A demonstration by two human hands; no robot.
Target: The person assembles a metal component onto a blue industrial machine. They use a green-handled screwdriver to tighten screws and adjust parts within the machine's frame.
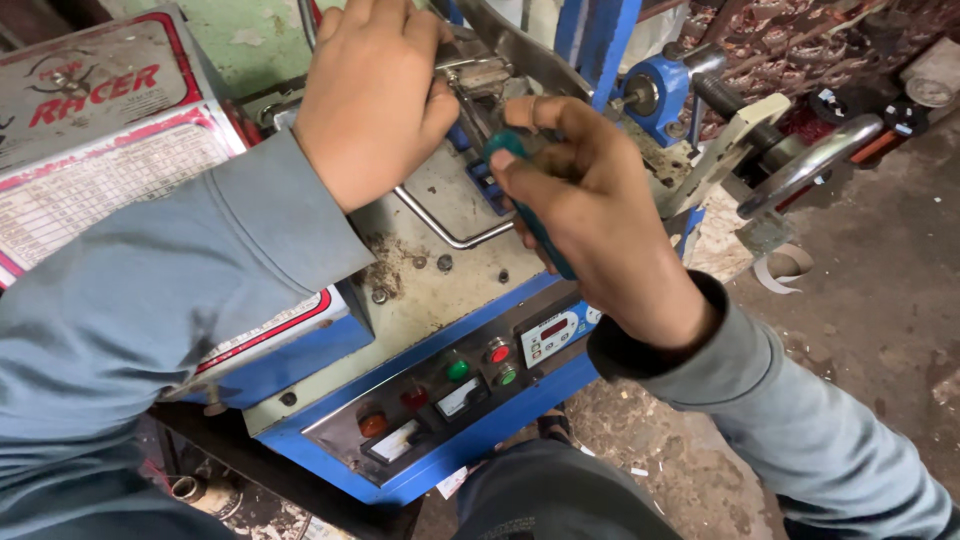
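Your right hand (590,215) is clenched around the teal-handled screwdriver (530,215), tip buried at 11 o'clock in the metal fitting (478,72) atop the blue machine (470,420); your left hand (372,95) presses closed over that fitting, so you seem mid-adjustment: steady it, turn gently

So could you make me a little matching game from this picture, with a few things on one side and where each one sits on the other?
Things:
1. right hand
2. left hand
3. green button
4. curved metal handle

Places:
A. on the blue machine's front control panel
B. gripping a teal-handled screwdriver
C. sticking out at the machine's right side, above the floor
D. resting on the metal parts at the top of the machine

Pairs: 1-B, 2-D, 3-A, 4-C
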